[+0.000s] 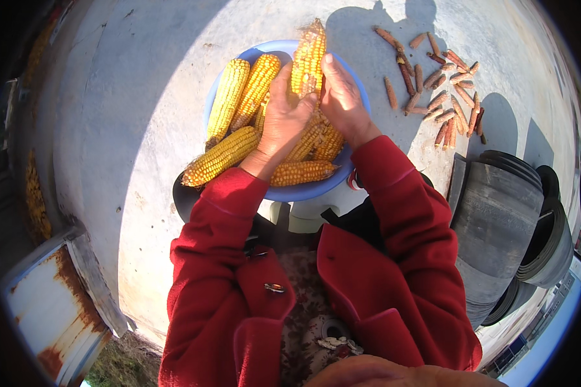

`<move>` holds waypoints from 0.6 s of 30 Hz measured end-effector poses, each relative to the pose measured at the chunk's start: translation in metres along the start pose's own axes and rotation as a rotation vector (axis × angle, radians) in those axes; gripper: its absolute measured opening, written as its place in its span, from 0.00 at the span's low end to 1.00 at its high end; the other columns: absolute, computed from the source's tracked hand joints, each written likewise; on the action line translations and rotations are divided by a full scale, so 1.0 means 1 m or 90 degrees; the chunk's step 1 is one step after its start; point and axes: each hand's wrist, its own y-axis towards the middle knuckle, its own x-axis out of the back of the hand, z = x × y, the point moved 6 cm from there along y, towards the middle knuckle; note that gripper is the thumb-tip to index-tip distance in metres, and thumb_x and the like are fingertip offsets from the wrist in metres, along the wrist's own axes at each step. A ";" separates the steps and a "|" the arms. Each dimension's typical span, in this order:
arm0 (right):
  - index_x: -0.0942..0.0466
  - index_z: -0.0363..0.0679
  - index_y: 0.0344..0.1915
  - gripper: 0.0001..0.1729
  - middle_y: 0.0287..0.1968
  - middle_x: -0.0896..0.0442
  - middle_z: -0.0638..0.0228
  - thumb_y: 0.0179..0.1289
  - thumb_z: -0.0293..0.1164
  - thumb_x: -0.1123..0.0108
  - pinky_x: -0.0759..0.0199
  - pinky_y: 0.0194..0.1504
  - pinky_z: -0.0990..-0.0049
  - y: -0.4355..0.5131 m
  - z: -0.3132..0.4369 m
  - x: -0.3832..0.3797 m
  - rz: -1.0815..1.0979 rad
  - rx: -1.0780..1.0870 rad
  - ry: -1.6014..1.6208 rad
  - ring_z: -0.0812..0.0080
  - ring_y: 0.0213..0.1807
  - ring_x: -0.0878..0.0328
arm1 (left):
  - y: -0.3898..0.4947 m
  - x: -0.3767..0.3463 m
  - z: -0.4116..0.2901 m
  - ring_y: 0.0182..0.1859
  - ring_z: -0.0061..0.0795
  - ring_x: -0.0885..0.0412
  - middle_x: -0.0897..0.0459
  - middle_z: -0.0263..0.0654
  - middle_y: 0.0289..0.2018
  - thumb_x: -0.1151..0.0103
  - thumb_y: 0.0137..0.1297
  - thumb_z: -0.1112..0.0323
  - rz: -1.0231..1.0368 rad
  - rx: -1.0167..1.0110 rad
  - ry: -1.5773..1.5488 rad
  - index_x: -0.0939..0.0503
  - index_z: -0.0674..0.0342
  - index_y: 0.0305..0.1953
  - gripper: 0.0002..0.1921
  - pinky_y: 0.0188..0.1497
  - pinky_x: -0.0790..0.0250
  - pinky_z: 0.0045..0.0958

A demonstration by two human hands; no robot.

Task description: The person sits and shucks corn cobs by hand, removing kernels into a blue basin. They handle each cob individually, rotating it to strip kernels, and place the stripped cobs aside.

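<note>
Between my two hands an ear of dried yellow corn stands with its tip pointing away from me. My left hand grips its lower left side, the thumb lying across a patch where kernels look stripped. Along the ear's right side rests my right hand, its fingers partly hidden. Both are above a blue plastic basin. Several more corn ears fill the basin: a pale one leans on its left rim, another juts over the edge, and one lies across the near side. Loose kernels show among them.
Several bare corncobs are scattered over the concrete ground to the right. Rolls of dark rubber-like sheet stand at the lower right. A rusty white metal panel is at the lower left, with piled corn beyond.
</note>
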 end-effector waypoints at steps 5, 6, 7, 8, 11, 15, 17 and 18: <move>0.39 0.35 0.66 0.31 0.57 0.26 0.61 0.72 0.40 0.44 0.33 0.58 0.71 0.001 -0.004 -0.016 -0.062 0.127 -0.251 0.71 0.57 0.28 | -0.001 0.007 -0.010 0.63 0.49 0.33 0.34 0.56 0.59 0.36 0.60 0.73 -0.060 -0.179 0.382 0.46 0.63 0.72 0.41 0.65 0.36 0.39; 0.40 0.35 0.67 0.31 0.57 0.26 0.60 0.72 0.38 0.45 0.33 0.58 0.70 0.001 -0.006 -0.015 -0.070 0.121 -0.250 0.71 0.58 0.28 | -0.001 0.007 -0.007 0.63 0.49 0.33 0.35 0.55 0.60 0.36 0.60 0.72 -0.058 -0.170 0.378 0.46 0.62 0.72 0.41 0.65 0.36 0.39; 0.42 0.35 0.67 0.30 0.58 0.26 0.59 0.72 0.36 0.46 0.33 0.59 0.70 0.002 -0.007 -0.014 -0.061 0.115 -0.251 0.70 0.58 0.28 | -0.001 0.007 -0.006 0.63 0.49 0.33 0.35 0.55 0.60 0.36 0.60 0.72 -0.057 -0.175 0.372 0.46 0.62 0.72 0.41 0.64 0.36 0.40; 0.43 0.35 0.68 0.30 0.58 0.26 0.58 0.72 0.35 0.47 0.34 0.59 0.69 0.003 -0.007 -0.012 -0.050 0.109 -0.252 0.69 0.59 0.29 | -0.001 0.007 -0.004 0.62 0.49 0.32 0.36 0.55 0.59 0.35 0.60 0.71 -0.065 -0.179 0.382 0.47 0.62 0.72 0.41 0.64 0.35 0.40; 0.43 0.34 0.68 0.29 0.58 0.26 0.56 0.73 0.32 0.50 0.35 0.61 0.68 0.001 -0.006 -0.008 -0.054 0.125 -0.291 0.67 0.60 0.29 | -0.001 0.004 -0.004 0.62 0.51 0.32 0.36 0.55 0.60 0.36 0.61 0.71 -0.075 -0.207 0.424 0.47 0.64 0.72 0.41 0.63 0.34 0.39; 0.44 0.35 0.71 0.30 0.62 0.27 0.61 0.75 0.35 0.51 0.36 0.63 0.73 0.000 -0.004 -0.007 -0.060 0.143 -0.355 0.72 0.63 0.30 | -0.002 0.006 -0.006 0.63 0.53 0.33 0.37 0.57 0.61 0.36 0.60 0.71 -0.084 -0.213 0.407 0.47 0.69 0.71 0.41 0.64 0.36 0.41; 0.43 0.35 0.71 0.29 0.62 0.27 0.61 0.76 0.34 0.53 0.37 0.63 0.73 -0.001 -0.005 -0.007 -0.060 0.132 -0.295 0.71 0.63 0.30 | -0.003 0.004 -0.008 0.63 0.57 0.35 0.37 0.61 0.60 0.38 0.59 0.71 -0.077 -0.233 0.385 0.47 0.74 0.69 0.40 0.64 0.37 0.44; 0.43 0.34 0.71 0.29 0.63 0.27 0.61 0.76 0.34 0.54 0.37 0.63 0.73 -0.001 -0.006 -0.007 -0.060 0.127 -0.266 0.71 0.63 0.30 | -0.003 0.004 -0.008 0.63 0.55 0.34 0.37 0.59 0.61 0.37 0.60 0.71 -0.079 -0.226 0.418 0.47 0.71 0.70 0.40 0.64 0.36 0.43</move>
